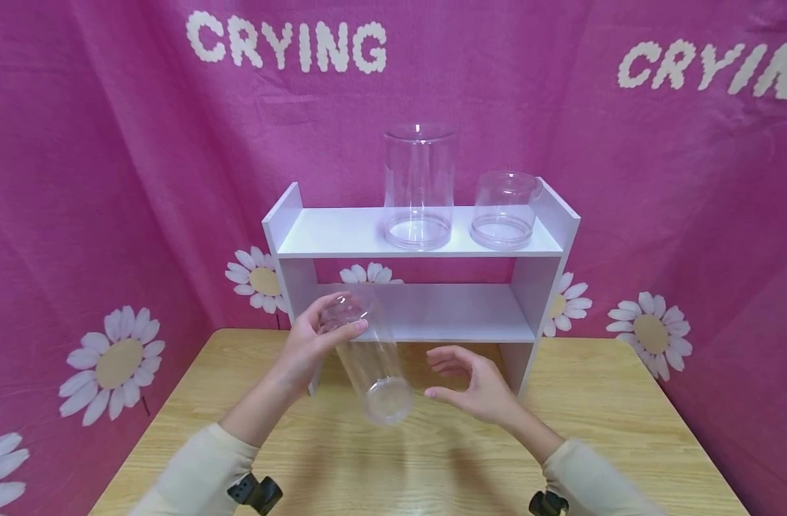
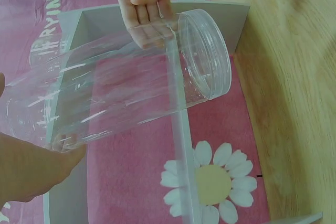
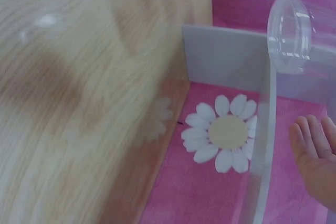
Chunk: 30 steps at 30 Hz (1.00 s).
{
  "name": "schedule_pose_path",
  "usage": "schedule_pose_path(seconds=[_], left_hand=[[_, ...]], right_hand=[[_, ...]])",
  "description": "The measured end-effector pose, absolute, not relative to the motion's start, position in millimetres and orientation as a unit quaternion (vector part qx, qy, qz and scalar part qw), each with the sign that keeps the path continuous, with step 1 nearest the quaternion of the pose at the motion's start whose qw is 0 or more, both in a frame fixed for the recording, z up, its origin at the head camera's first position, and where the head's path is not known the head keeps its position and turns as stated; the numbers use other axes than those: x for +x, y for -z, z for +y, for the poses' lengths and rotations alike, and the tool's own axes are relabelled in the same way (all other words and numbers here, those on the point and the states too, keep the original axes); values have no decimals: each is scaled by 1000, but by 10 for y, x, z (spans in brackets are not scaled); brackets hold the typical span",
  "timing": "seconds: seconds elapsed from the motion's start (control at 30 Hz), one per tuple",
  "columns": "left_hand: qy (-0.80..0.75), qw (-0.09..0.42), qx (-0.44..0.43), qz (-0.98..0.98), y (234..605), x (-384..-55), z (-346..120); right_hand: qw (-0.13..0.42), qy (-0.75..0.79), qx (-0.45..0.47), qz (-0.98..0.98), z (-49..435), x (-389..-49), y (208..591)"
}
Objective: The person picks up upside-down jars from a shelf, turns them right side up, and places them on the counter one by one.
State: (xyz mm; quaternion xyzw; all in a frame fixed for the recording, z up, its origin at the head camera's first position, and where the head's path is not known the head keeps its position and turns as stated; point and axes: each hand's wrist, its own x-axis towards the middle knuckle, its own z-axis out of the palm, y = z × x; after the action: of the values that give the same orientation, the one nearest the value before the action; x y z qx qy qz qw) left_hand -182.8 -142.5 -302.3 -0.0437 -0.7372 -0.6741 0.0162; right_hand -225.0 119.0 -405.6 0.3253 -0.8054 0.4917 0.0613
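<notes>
**Left hand grips tilted slim jar**

A pink cloth hangs beyond both hands; a wooden table spreads beneath them. Past the hands stands a white shelf unit, a wide clear jar upright on its top board. The slim jar slants before the shelf, its lower end between the hands. A short jar stands beyond the right hand. The hands are apart, the left clamped round the slim jar's upper end, the right loosely curved beside its lower.
</notes>
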Motion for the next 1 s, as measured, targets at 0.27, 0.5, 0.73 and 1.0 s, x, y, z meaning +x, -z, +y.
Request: schedule_pose_path(seconds=[0.27,0.5,0.73,1.0], left_hand=[[674,22,-50,-737,3080,-1844,-1364],[678,16,-55,-733,3105,-1827,-1317],[694,15,-60,-717,3142,-1822,-1285],[698,5,-63,-713,3198,-1856,-1342]], right_hand=[[16,-515,340,-786,1023,-2200,4148],[-49,-557,334,-759,897,-2179,4236],[-49,-546,328,-769,824,-2127,4270],[2,-502,303,-810,840,-2124,4243]])
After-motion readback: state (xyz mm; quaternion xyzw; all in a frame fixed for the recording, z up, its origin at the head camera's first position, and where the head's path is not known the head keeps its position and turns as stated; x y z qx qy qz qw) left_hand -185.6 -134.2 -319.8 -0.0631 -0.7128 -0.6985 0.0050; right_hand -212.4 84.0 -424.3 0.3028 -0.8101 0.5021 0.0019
